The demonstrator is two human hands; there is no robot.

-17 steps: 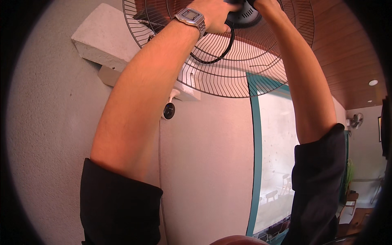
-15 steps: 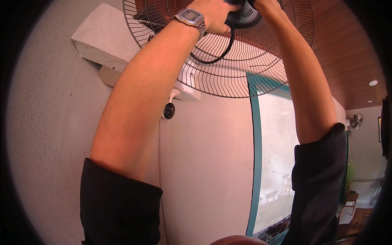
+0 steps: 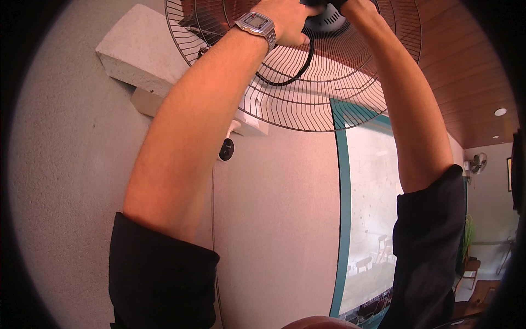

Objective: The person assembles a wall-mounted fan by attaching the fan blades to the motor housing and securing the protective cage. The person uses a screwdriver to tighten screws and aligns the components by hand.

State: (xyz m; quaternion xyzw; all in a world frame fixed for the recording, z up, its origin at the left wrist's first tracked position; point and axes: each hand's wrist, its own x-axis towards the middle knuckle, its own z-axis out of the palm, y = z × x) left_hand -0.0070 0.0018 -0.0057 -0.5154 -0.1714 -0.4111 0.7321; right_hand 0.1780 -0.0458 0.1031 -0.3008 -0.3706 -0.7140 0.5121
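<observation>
Both my arms reach up to the round wire guard (image 3: 307, 104) of a fan, cut off by the upper edge of the view. Behind the wires, at its centre, sits a grey slotted motor housing (image 3: 330, 23). My left hand (image 3: 286, 22), below a silver digital watch (image 3: 256, 23), has its thumb near the housing and its fingers bent in toward a dark part at the hub. My right hand (image 3: 359, 7) is closed at the hub's right side against something black. The upper edge hides most of its fingers, so what either hand grips is unclear.
A black cable (image 3: 293, 79) loops down behind the guard. Left of it a pale block (image 3: 139, 49) juts from the wall, above a small white-and-black camera (image 3: 226, 149). A teal-framed window (image 3: 342, 219) stands right of centre. Another wall fan (image 3: 479, 163) hangs far right.
Both hands stay at the fan's hub, and the right one has shifted very slightly. The guard has not visibly moved.
</observation>
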